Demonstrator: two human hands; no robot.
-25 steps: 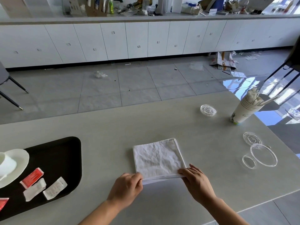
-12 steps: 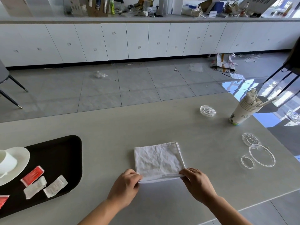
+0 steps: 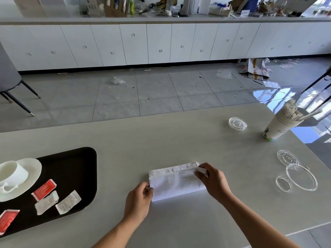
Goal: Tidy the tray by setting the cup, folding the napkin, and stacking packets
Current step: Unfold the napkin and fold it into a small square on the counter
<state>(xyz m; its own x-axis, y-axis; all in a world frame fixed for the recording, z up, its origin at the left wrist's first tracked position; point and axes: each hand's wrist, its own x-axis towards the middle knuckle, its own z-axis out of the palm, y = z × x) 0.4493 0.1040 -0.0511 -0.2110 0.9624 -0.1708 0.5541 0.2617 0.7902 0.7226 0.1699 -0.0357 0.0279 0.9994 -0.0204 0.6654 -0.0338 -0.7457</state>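
So the napkin [image 3: 176,183] is lying on the table [image 3: 179,136] right in front of you, doubled over into a wide rectangle, with a thin strip of the lower layers peeking out along its 12 o'clock edge. Your left hand [image 3: 138,201] is pinching the napkin's left edge near the 8 o'clock corner, thumb on top and fingers curled in. Your right hand [image 3: 214,181] is pinching the top flap up at the 2 o'clock corner, with a bit of cloth bunched in its fingertips. Out at 9 o'clock from the napkin there's the black tray [image 3: 71,169], well apart from it. On the tray's left part sits the white cup [image 3: 12,174] on its saucer [image 3: 30,169]. The packets lie loose and unstacked, nearer to you than the saucer: one red packet [image 3: 43,189], two white packets [image 3: 47,204] just beside it, and another red packet [image 3: 7,221] at the frame's left edge. Over at 3 o'clock you've got a cluster of three clear lids [image 3: 301,177], a fourth clear lid [image 3: 237,124] at about 1 o'clock, and a stack of paper cups [image 3: 279,126] at 2 o'clock with stirrers sticking out.
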